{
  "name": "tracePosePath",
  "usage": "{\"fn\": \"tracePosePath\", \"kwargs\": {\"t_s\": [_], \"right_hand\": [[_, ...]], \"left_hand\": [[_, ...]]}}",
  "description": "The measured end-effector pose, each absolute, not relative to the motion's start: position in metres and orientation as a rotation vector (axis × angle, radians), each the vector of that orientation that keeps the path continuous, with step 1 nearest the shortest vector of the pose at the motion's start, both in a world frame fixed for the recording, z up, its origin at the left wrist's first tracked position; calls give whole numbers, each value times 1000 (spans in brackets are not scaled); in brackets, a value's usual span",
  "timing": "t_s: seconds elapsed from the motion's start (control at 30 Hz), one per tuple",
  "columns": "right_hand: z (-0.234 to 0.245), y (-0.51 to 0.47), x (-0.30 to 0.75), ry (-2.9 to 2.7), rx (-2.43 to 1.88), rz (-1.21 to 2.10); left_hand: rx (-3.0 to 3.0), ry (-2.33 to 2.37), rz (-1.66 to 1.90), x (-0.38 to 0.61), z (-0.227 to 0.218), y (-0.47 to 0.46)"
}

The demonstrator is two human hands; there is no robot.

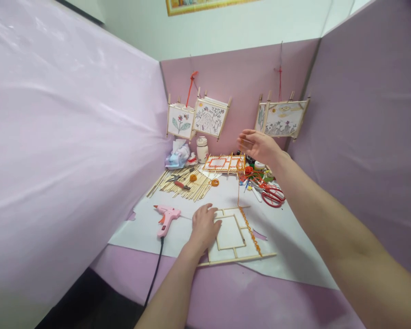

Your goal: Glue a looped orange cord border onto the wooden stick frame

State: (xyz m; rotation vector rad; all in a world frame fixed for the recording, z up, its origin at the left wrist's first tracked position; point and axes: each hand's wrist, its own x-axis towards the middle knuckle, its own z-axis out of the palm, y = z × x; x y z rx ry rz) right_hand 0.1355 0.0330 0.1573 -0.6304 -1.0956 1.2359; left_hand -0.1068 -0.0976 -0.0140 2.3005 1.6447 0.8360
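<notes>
A frame of thin wooden sticks (239, 232) lies flat near the table's front, with a smaller rectangle inside. Orange yarn (250, 230) is wound along its right side. My left hand (204, 228) grips the frame's left side, thumb and fingers over the sticks. Raised above the back of the table, my right hand (256, 145) has its fingers bent around the orange yarn, which rises from the frame's upper right corner. The exact hold at the fingertips is blurred. Left of my left hand lies a pink glue gun (168, 218).
Wooden sticks (200, 191), pliers (173, 178) and an orange yarn ball (193, 177) lie behind. Red-handled scissors (273, 196) lie at right. A decorated panel (217, 163) and a white bottle (202, 150) stand at the back, below hanging picture lanterns (210, 116).
</notes>
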Motion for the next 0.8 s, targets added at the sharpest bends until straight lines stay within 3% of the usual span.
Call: {"fn": "tracePosePath", "kwargs": {"t_s": [0.13,0.3,0.8], "right_hand": [[159,32,124,-1109,-650,1242],[158,26,104,-1159,-722,1235],[225,63,144,-1388,-1199,902]], "left_hand": [[2123,1510,1124,-85,20,-77],[1676,1256,1109,-38,46,-29],[1996,1266,995,-48,6,-44]]}}
